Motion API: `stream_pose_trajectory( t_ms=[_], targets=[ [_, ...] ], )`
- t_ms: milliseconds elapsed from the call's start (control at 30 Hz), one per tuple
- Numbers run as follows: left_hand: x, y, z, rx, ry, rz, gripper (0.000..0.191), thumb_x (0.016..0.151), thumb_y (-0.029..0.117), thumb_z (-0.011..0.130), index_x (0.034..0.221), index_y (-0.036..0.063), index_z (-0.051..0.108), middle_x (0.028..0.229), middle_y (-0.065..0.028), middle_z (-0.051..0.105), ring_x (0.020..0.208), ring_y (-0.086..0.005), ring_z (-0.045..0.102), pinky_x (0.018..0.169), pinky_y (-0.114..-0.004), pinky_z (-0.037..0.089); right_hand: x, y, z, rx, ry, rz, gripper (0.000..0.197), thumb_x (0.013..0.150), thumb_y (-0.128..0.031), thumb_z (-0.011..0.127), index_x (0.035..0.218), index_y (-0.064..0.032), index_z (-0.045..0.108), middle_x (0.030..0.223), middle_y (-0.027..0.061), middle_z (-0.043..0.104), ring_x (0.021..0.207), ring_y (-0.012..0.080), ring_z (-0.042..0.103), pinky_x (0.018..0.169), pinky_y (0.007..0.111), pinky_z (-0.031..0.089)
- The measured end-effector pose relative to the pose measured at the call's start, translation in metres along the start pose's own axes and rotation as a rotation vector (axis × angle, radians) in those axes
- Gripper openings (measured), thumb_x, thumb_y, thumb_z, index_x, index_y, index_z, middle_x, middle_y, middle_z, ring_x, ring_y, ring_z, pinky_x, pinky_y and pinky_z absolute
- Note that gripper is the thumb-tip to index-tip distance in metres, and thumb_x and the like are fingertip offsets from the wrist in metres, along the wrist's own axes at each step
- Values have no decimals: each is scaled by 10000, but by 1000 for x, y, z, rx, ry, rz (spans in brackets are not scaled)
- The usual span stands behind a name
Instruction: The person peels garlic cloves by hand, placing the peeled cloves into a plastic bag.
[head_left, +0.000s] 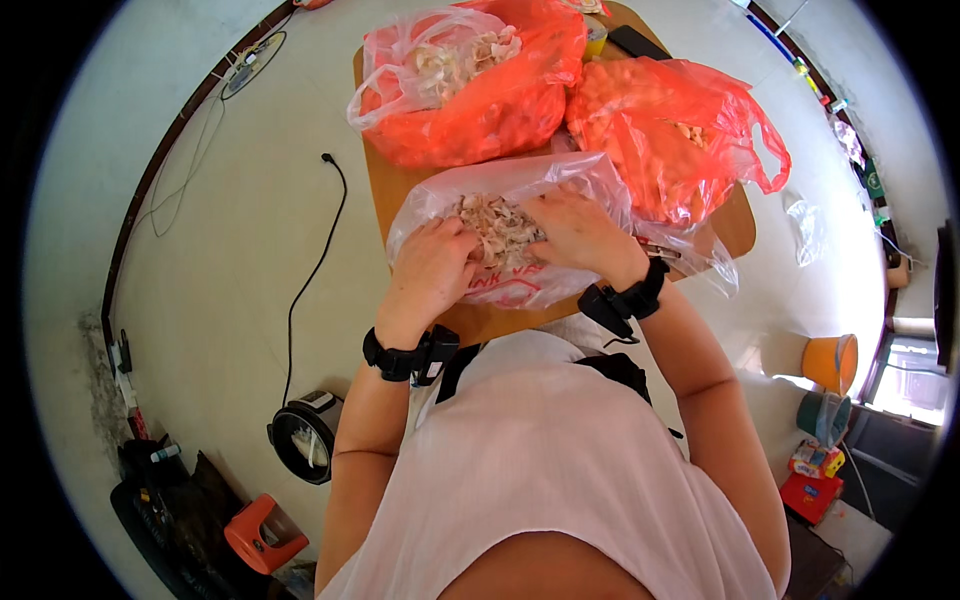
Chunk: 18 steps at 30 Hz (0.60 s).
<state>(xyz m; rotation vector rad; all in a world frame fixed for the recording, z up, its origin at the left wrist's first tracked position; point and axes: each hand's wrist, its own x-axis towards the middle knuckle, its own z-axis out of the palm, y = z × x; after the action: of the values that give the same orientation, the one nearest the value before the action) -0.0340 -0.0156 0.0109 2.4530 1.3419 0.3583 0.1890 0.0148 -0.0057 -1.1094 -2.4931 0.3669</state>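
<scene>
A clear plastic bag (570, 289) lies with its mouth spread on a wooden table (491, 322), holding pale, dry, papery flakes (499, 229). My left hand (439, 259) rests at the left side of the flakes, its fingers bent and its fingertips down among them. My right hand (577, 229) reaches in from the right, palm down, fingers apart over the flakes. Whether either hand pinches anything is hidden. Behind stand a red plastic bag (480, 127) with a clear bag of paler flakes (450, 71) on it, and a second red bag (637, 135) full of small lumpy pieces.
A dark phone (637, 43) and a yellow roll or cup (595, 37) are at the table's back. Metal tools (660, 250) lie by my right wrist. On the floor are a black power cord (300, 292), a cooker pot (304, 439) and an orange bucket (829, 362).
</scene>
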Motion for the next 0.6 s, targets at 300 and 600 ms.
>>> stream_pose_trajectory(
  t_ms=[300, 600],
  targets=[
    [24, 5, 7, 96, 270, -60, 596, 653, 116, 729, 1182, 20, 471, 1118, -163, 485, 1010, -355, 511, 832, -405, 436, 11, 0, 1, -101, -13, 257, 504, 634, -139, 709, 1100, -42, 544, 1027, 187, 572, 967, 356, 552, 840, 448, 431],
    [41, -4, 12, 113, 52, -102, 415, 661, 106, 702, 1062, 115, 593, 1043, -77, 541, 915, -315, 563, 752, -412, 468, 24, 26, 15, -6, -105, 105, 420, 716, -44, 567, 1127, -132, 576, 1093, 153, 569, 933, 340, 578, 773, 442, 470]
  ],
)
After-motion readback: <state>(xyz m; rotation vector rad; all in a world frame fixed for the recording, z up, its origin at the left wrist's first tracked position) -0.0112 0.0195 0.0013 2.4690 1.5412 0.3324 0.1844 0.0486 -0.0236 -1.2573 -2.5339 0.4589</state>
